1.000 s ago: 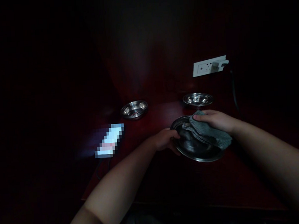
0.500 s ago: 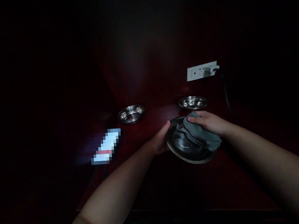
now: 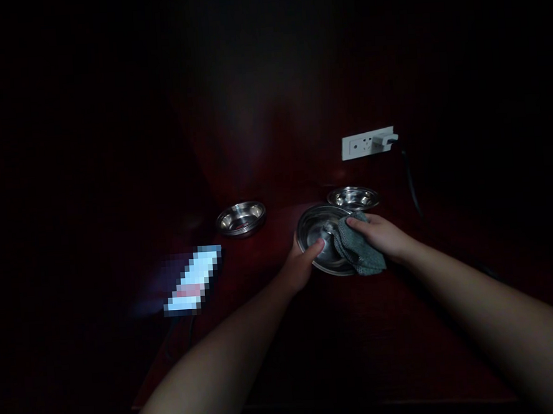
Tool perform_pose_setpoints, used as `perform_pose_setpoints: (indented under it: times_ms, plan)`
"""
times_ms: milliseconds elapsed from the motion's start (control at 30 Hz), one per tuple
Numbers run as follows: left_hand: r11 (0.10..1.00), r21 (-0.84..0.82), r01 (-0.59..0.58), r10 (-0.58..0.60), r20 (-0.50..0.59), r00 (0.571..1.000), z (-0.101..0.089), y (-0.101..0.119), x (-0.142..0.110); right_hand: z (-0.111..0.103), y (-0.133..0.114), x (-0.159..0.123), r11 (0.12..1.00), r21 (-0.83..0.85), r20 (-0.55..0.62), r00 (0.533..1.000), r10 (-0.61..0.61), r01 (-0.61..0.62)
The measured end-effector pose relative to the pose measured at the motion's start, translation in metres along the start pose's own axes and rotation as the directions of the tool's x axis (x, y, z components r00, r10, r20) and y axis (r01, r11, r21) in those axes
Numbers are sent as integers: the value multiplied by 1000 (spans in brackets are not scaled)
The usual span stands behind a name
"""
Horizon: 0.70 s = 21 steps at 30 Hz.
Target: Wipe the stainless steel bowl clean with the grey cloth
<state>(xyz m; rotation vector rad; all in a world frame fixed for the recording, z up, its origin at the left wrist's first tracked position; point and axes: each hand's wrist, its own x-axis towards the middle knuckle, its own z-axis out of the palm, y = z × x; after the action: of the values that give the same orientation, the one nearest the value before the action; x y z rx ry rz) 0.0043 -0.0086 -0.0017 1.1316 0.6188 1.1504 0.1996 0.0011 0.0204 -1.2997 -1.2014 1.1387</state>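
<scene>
A shiny metal bowl (image 3: pixel 316 224) is held tilted above the dark red table, its inside facing me. My left hand (image 3: pixel 303 265) grips its left rim, the thumb over the inside and the other fingers mostly hidden behind. In my right hand (image 3: pixel 379 235) is a grey-green cloth (image 3: pixel 361 248), pinched under the thumb and draped over the bowl's right rim and inside. Whether the right fingers also clasp the rim cannot be seen. Just behind stands another metal bowl (image 3: pixel 353 197) on the table. Farther left sits a stack of metal bowls (image 3: pixel 241 218).
A lit phone (image 3: pixel 194 281), its screen blurred out, lies at the left with a cable below it. On the back wall is a white socket panel (image 3: pixel 359 145) with a plug in it and a dark cord (image 3: pixel 412 183) hanging down. The surroundings are very dark.
The held bowl has shifted slightly left and tipped more toward me. My left thumb has moved from the outer rim onto the inside. The cloth has moved left with my right hand.
</scene>
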Motion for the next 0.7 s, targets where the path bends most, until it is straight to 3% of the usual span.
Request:
perform_pose_setpoints:
  times_ms: [367, 700]
  plan:
    - [987, 90, -135, 130, 60, 990, 4, 5, -3, -4, 2, 3, 969, -237, -8, 997, -77, 73]
    - [994, 96, -54, 53, 9, 999, 0, 3, 4, -5, 3, 2, 922, -365, -23, 989, -145, 127]
